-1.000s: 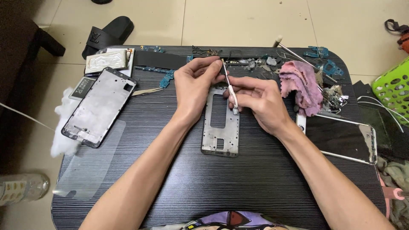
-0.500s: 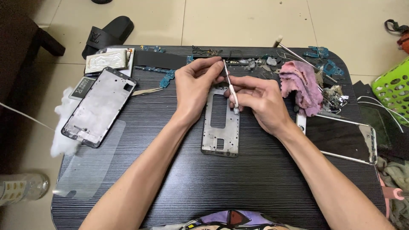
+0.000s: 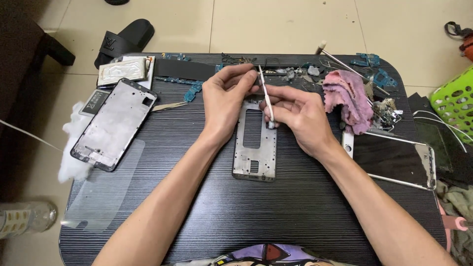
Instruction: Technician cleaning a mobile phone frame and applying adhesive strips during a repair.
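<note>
My left hand [image 3: 227,101] pinched the top edge of the thin metal phone frame [image 3: 255,143] lying flat mid-bench [image 3: 276,216], my right hand [image 3: 298,116] pinched a slim white tool [image 3: 266,98] over it; the frame seemed light, stiff, bendable, best gripped by its rails.

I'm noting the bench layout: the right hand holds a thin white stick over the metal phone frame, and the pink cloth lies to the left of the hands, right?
Not quite. The head view shows the pink cloth lying right of the hands. The rest stands: the right hand holds the thin white stick over the metal phone frame.
</note>
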